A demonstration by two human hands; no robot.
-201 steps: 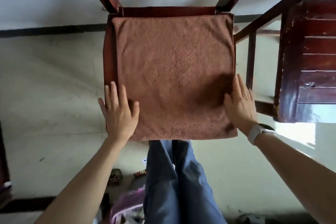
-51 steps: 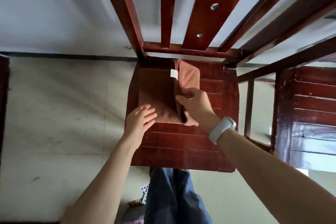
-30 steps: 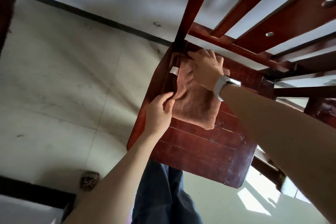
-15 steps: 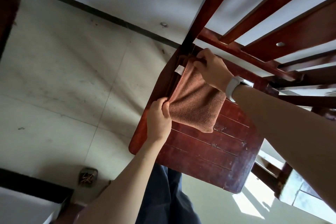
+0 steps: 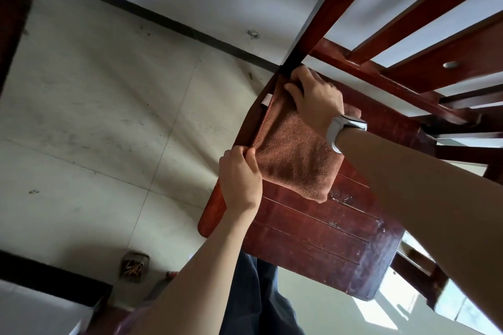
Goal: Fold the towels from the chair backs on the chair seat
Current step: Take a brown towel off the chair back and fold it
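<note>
1. The folded towel [image 5: 295,160] lies at the back left corner of the chair seat [image 5: 321,239].
2. Your left hand [image 5: 239,177] pinches its near left corner; your right hand [image 5: 315,98] grips the far corner.
3. Its long axis runs between your hands, front to back.

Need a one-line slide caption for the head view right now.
Both hands, left hand and right hand, grip a folded brown towel on the wooden chair seat.
</note>
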